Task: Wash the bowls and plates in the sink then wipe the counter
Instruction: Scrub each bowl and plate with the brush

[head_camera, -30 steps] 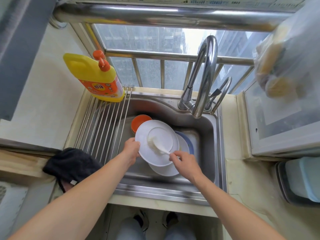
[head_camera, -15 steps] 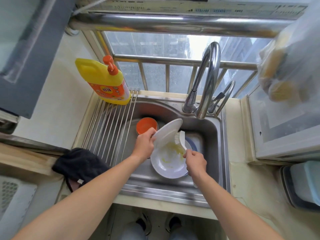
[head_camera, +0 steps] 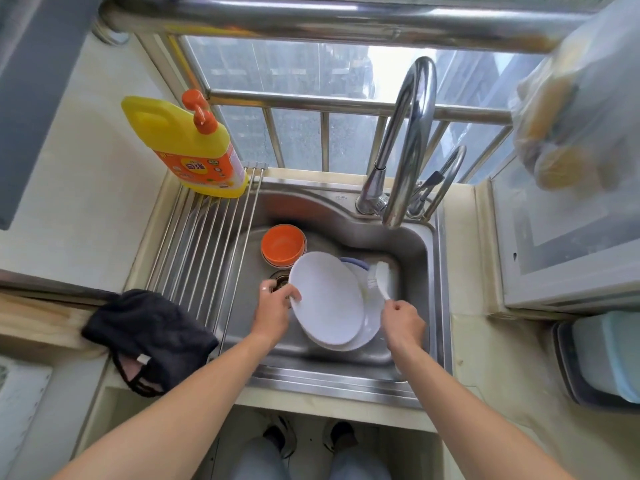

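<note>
- The left hand (head_camera: 273,308) holds a white plate (head_camera: 325,299) by its left edge. Its fingers (head_camera: 292,292) pinch the rim, with the thumb on the side we can see.
- The plate is tipped up over the sink (head_camera: 420,251), with its flat side facing us.
- A second white plate (head_camera: 370,323) lies just under it, in the bottom of the sink. Only its right edge shows.
- The right hand (head_camera: 401,323) holds a white brush (head_camera: 381,278) by the handle. Its fingers are curled tight round the handle.
- The brush head is just to the right of the held plate. I cannot tell if it touches a plate.
- A dish with a blue rim (head_camera: 353,262) peeks out behind the plates.
- An orange bowl (head_camera: 283,245) sits in the sink at the back left, near the held plate.
- The drain (head_camera: 278,280) shows just beside the left hand.
- The tap (head_camera: 408,143) curves over the back right of the sink.
- A rack of metal bars (head_camera: 204,244) lies over the left side of the sink.
- A yellow soap bottle (head_camera: 188,147) with an orange pump stands at the back of the rack.
- A black cloth (head_camera: 145,330) lies on the worktop (head_camera: 491,368) to the left of the sink.
</note>
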